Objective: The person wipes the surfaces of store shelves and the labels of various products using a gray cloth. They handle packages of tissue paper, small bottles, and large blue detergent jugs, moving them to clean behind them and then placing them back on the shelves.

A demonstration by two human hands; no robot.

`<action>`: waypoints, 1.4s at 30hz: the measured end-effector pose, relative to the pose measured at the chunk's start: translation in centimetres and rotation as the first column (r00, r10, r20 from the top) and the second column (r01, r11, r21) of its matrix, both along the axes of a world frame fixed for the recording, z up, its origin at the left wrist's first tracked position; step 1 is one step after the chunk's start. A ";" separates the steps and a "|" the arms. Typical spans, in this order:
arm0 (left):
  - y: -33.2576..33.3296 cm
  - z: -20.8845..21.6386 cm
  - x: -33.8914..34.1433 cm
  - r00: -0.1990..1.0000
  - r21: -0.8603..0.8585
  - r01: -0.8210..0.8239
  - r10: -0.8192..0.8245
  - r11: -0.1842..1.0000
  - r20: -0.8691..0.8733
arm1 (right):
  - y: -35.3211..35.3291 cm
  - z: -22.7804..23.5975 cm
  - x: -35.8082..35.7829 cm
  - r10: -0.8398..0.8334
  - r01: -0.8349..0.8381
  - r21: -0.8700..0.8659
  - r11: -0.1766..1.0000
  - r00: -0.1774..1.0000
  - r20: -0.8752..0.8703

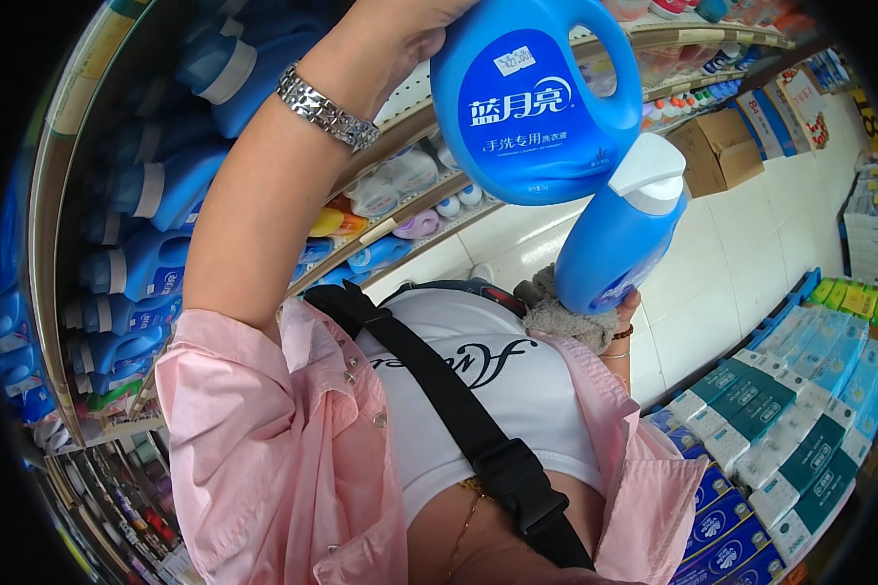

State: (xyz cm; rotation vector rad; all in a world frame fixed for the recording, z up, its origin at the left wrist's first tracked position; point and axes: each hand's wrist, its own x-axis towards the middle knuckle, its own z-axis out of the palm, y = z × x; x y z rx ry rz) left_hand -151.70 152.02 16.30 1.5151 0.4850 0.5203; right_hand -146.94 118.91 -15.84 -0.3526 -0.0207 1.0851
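Observation:
At the top, a large blue detergent jug (527, 102) with a loop handle and a small price sticker is held up by my left hand (415, 29). That hand's wrist wears a silver metal watch; its fingers run out of the picture at the jug's upper left. Just below and right, a smaller blue bottle (610, 253) with a white cap (646, 174) leans, its cap touching or overlapping the jug's bottom. My right hand (628, 310) is closed around this bottle's lower end together with a grey fluffy cloth (578, 322); most of its fingers are hidden.
Shelves on the left carry rows of blue jugs (141, 268). Lower shelves behind the jug hold white, orange and purple bottles (418, 222). An open cardboard box (717, 156) stands on the tiled floor (761, 234). Stacked tissue packs (761, 405) fill the right side.

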 end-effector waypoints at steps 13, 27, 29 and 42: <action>0.2 0.5 -0.3 0.998 0.025 0.052 -0.051 0.998 -0.045 | -2.4 -7.3 1.8 0.030 -0.021 -0.084 0.996 0.994 0.108; 3.4 0.7 -0.9 0.985 0.234 -0.160 0.170 0.959 -0.024 | 2.5 0.7 0.1 0.060 -0.060 -0.003 0.998 0.994 0.092; 4.5 0.3 -1.0 0.983 0.189 -0.179 0.182 0.965 0.002 | 2.5 1.2 0.0 0.051 -0.049 -0.025 0.999 0.994 0.095; 10.9 -3.7 0.1 0.838 0.701 -0.270 0.519 0.660 -0.166 | 2.6 0.5 0.6 0.059 -0.057 -0.020 0.998 0.994 0.088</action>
